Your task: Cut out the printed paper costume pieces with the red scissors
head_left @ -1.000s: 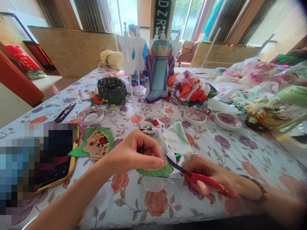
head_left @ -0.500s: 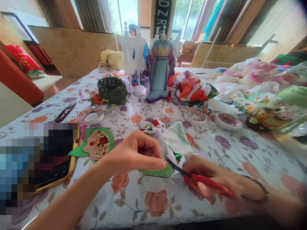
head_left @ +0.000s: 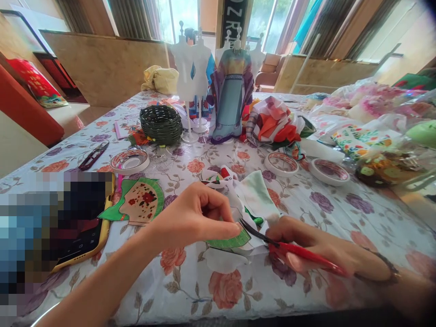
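Note:
My left hand (head_left: 204,215) pinches the edge of a printed cloth (head_left: 231,240), which has a green patterned border and white fabric around it. Red-handled scissors (head_left: 306,256) are in my right hand (head_left: 299,243), their dark blades pointing left at the cloth beside my left fingertips. Behind my hands lies more white and pale green fabric (head_left: 259,193), bunched up. A cut-out piece with a green border and red flowers (head_left: 143,202) rests flat on the table, left of my left hand.
On the flowered tablecloth (head_left: 190,290) are a phone (head_left: 91,222), thread snips (head_left: 94,156), tape rolls (head_left: 129,161), a dark woven basket (head_left: 161,126), white mannequins (head_left: 185,68), a robed figure (head_left: 230,100) and a colourful fabric pile (head_left: 275,122). Plastic-wrapped flowers (head_left: 371,102) stand at right.
The view has shifted slightly, so most things sit a little further right. Both hands keep their holds on cloth and scissors, with the blades still at the cloth's edge.

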Demonstrator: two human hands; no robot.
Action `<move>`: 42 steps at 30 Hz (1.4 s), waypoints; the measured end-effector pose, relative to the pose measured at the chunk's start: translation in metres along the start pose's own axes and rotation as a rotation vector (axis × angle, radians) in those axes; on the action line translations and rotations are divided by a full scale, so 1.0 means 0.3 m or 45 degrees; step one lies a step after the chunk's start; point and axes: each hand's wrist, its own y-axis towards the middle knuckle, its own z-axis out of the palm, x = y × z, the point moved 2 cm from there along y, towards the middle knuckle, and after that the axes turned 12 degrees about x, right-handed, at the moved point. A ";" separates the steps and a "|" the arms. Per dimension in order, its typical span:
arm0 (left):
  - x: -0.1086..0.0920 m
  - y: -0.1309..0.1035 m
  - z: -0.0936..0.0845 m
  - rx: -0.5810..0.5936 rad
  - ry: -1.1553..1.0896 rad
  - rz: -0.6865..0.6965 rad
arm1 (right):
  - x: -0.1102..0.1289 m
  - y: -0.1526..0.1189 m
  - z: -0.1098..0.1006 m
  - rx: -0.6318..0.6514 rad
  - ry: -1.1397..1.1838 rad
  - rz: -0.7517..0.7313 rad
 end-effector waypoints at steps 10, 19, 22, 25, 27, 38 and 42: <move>-0.023 -0.014 0.032 -0.383 0.701 0.490 | -0.035 -0.011 -0.005 -0.518 -0.822 -0.064; -0.019 -0.028 0.031 -0.423 1.091 0.711 | -0.066 -0.002 -0.002 -0.795 -1.310 -0.084; -0.012 -0.028 0.034 -0.397 1.131 0.702 | -0.079 0.000 -0.005 -0.864 -1.343 -0.065; -0.005 -0.025 0.034 -0.375 1.144 0.702 | -0.075 0.003 -0.008 -0.826 -1.342 -0.051; -0.001 -0.021 0.033 -0.354 1.152 0.703 | -0.066 0.004 -0.007 -0.801 -1.350 -0.060; 0.004 -0.018 0.029 -0.301 1.194 0.681 | -0.064 0.002 -0.013 -0.775 -1.341 -0.057; 0.004 -0.019 0.032 -0.291 1.198 0.693 | -0.063 0.001 -0.008 -0.801 -1.326 -0.064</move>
